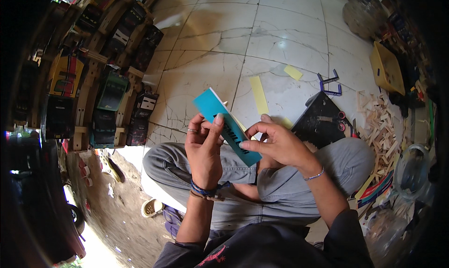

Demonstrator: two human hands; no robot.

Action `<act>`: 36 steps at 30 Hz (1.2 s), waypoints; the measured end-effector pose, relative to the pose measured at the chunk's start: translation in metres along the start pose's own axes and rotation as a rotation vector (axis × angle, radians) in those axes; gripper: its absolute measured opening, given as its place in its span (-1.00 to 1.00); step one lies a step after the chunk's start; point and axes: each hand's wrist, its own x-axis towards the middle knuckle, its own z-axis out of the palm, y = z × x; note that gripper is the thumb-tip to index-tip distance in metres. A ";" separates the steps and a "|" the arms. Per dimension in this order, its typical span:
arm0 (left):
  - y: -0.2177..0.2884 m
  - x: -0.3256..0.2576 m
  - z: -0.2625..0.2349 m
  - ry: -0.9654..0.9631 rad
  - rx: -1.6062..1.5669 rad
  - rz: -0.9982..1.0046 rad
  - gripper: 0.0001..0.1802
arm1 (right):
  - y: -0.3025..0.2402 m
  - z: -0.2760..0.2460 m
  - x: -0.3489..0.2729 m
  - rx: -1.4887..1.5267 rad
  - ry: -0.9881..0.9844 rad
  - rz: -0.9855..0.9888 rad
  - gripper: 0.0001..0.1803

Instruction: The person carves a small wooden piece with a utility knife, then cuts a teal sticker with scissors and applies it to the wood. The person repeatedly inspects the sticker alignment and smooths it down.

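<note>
floor [280,29] cracked tile, yellow strips [258,95] lying loose | teal strip [224,123] held over lap, between both hands | left hand [203,144] fingers pinched on strip's upper half | right hand [276,144] fingertips pinched on its lower edge | risk: uneven pull may crease or tear it

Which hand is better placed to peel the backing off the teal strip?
Probably the right hand: its fingertips pinch the lower end of the teal strip, while the left hand steadies its middle.
</note>
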 end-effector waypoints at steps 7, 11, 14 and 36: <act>-0.014 -0.012 0.005 -0.060 0.078 -0.005 -0.77 | -0.006 0.001 0.002 0.276 0.033 0.067 -0.70; -0.016 -0.015 0.005 -0.078 0.005 -0.098 -0.81 | -0.006 0.000 0.003 0.476 -0.006 0.114 -0.73; -0.014 -0.014 0.000 -0.100 -0.071 -0.165 -0.87 | -0.006 -0.001 0.002 0.531 0.029 0.083 -0.73; -0.009 -0.015 0.009 -0.095 0.048 -0.091 -0.55 | -0.004 0.000 0.003 0.309 0.073 0.048 -0.74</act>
